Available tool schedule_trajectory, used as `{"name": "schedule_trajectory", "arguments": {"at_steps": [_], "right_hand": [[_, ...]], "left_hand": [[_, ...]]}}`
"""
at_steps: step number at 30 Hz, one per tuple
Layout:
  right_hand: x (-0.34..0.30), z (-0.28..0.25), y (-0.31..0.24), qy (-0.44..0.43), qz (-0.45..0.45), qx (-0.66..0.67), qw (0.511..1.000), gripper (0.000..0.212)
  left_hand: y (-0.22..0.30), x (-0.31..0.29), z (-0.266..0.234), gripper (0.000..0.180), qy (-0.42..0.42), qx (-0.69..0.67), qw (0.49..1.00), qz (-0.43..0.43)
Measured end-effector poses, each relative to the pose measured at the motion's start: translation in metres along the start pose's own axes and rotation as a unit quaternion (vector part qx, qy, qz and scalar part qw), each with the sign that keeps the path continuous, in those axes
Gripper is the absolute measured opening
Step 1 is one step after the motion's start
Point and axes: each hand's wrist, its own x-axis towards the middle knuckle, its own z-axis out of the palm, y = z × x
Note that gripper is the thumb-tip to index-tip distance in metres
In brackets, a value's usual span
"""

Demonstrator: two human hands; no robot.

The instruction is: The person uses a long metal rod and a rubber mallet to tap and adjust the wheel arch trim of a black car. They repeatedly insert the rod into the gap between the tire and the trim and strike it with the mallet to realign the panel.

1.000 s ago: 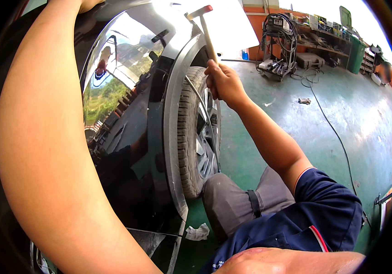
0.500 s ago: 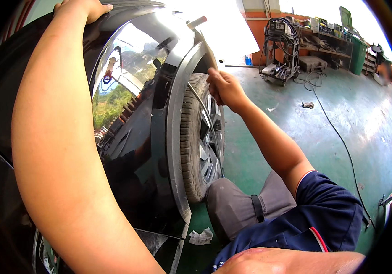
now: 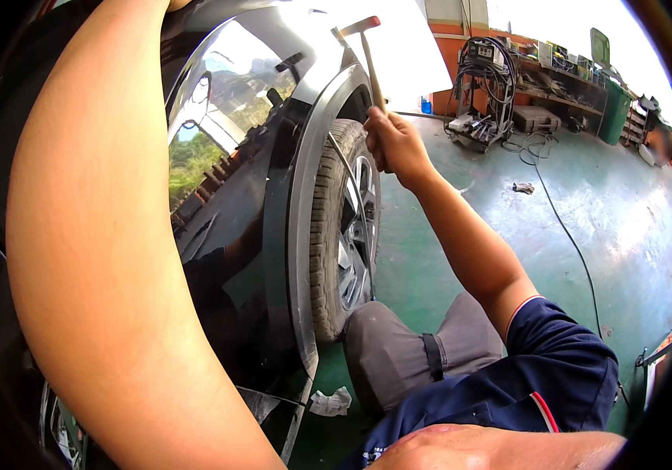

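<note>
My right hand (image 3: 398, 149) is closed around the wooden handle of a hammer (image 3: 372, 72). The hammer's slim head, red at one end, is raised beside the top of the wheel arch (image 3: 301, 188). Only a sliver of my left hand (image 3: 178, 5) shows at the upper edge, over the black car fender (image 3: 234, 305); its fingers are out of the picture. A thin metal rod (image 3: 355, 196) slants from inside the arch down across the wheel (image 3: 340, 235), and neither hand is seen on it.
A cart with a machine and coiled cables (image 3: 483, 86) stands at the back, near a loaded shelf (image 3: 559, 94) and a green bin (image 3: 614, 113). A cable (image 3: 567, 219) runs over the green floor. Crumpled paper (image 3: 331, 403) lies by the car, close to my knees.
The hammer has swung upright; its head, near the fender before, is now higher and farther right. My right hand shifted slightly right. My left hand has mostly slipped out of the picture's top.
</note>
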Motion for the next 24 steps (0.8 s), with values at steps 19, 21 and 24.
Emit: {"name": "schedule_trajectory", "arguments": {"at_steps": [19,21,24], "right_hand": [[-0.007,0.001,0.004,-0.021,-0.017,-0.019,0.999,0.034],[-0.009,0.002,0.006,0.012,-0.047,0.024,0.999,0.034],[-0.008,0.0,0.007,-0.01,-0.021,-0.021,0.999,0.034]], "left_hand": [[0.002,-0.026,-0.037,0.073,-0.071,-0.035,0.997,0.008],[0.0,-0.025,-0.035,0.073,-0.074,-0.031,0.997,0.006],[0.001,-0.024,-0.03,0.073,-0.062,-0.03,0.998,0.01]]}}
